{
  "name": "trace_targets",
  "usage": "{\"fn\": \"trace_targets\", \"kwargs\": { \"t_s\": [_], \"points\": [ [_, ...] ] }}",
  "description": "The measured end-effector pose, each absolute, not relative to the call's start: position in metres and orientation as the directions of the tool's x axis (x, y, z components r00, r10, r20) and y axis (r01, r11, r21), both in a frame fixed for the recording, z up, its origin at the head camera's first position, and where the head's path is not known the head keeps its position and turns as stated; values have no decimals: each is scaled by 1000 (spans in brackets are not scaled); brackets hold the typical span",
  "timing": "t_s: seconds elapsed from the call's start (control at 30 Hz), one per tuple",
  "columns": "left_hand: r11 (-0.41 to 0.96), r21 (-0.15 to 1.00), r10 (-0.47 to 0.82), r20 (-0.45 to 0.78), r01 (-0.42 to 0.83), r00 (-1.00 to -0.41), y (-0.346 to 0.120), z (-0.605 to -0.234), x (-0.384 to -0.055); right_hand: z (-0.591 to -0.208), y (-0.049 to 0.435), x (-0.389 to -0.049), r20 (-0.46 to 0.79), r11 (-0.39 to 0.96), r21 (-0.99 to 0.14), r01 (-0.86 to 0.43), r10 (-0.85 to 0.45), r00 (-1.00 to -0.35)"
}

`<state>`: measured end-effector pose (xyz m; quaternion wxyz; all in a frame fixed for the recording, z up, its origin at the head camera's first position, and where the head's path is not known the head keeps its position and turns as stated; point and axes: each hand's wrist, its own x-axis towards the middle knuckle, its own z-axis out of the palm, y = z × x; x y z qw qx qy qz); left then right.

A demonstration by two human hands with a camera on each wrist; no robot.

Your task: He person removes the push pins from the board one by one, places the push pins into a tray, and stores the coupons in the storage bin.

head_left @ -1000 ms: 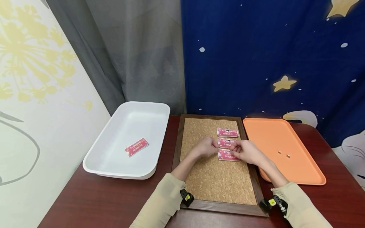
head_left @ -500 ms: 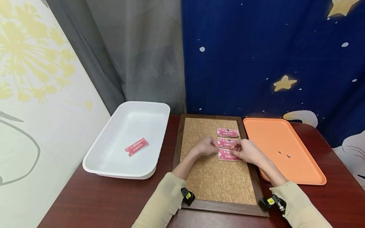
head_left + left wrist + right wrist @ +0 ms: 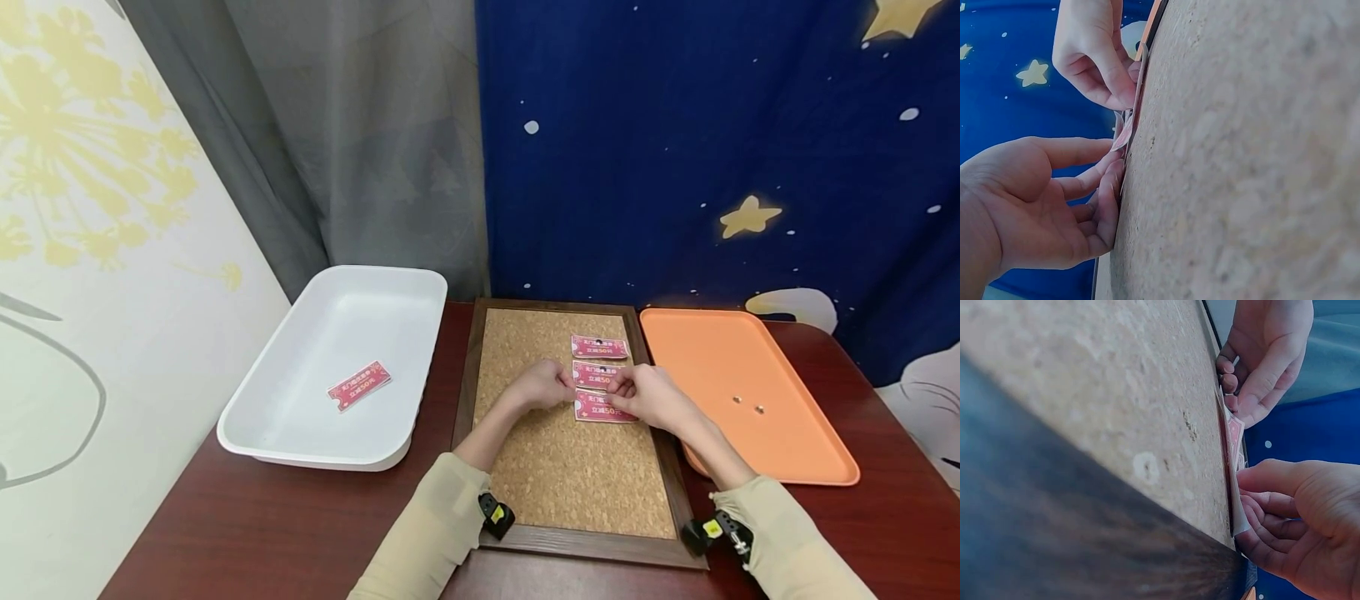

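Three pink printed coupons lie in a column on the cork board (image 3: 573,475). Dark tacks show at the upper edges of the top coupon (image 3: 592,351) and middle coupon (image 3: 587,377). My left hand (image 3: 542,385) pinches the upper left corner of the lowest coupon (image 3: 591,410), which curls up from the cork in the wrist views. My right hand (image 3: 651,398) bends over that coupon's right half. Its thumb and forefinger pinch at the middle of the upper edge, on a small thumbtack mostly hidden by the fingertips.
Left of the board stands a white bin (image 3: 330,317) with one slanted pink coupon (image 3: 360,385) inside. An orange tray (image 3: 720,350) sits to the right, bearing two silvery tacks (image 3: 759,409). A dark wooden frame (image 3: 600,546) edges the cork, and curtains close off the back.
Both hands stay in nearly the same place on the lowest coupon. Only very slight shifts of the forearms and the head view show.
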<state>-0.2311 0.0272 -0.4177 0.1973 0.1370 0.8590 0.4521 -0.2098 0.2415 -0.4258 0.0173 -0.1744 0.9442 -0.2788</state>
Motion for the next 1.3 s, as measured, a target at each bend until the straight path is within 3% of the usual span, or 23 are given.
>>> {"fn": "trace_targets", "kwargs": {
  "t_s": [0.53,1.3],
  "points": [
    [604,794,410,-234,71,-882,29,-414,-232,-425,236,-215,70,813,-472,-340,-350,-934],
    [668,737,392,-235,100,-889,36,-417,-234,-426,239,-213,81,803,-486,-344,-351,-933]
  ]
}}
